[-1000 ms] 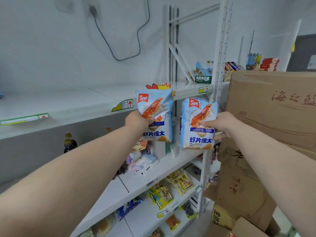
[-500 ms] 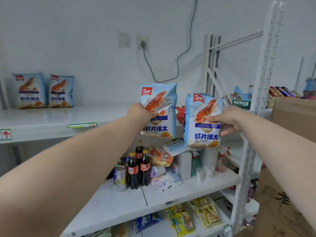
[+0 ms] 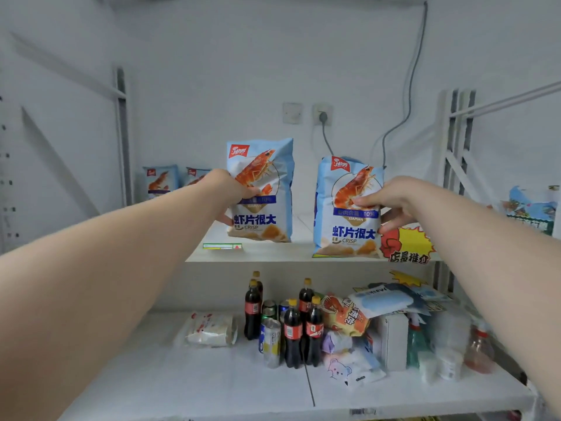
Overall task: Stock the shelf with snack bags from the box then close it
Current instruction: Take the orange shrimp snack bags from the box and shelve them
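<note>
Two snack bags are going up at once, one per hand. The left hand grips the left bag by its left edge, thumb across the printed prawn and fingers curled behind, so the bag hangs upright with its front facing out. The right hand pinches the right bag at its right edge in the same way, thumb on the front and fingers tucked behind.

Both bags are at the front edge of the upper shelf, side by side with a gap between them. The left one is a touch higher and further in. I can't tell whether either bottom touches the shelf.

Look toward the back left corner: two matching bags stand upright near the wall, faces out. That looks like the row to follow, and I'd say it explains the side grip, which sets a bag down standing with its label forward.

The right bag is just beside the red-and-yellow promo tag on the front edge, so it needs care not to cover it.

Cola bottles and mixed packets fill the lower shelf. The box is out of view, and closing it comes later.
</note>
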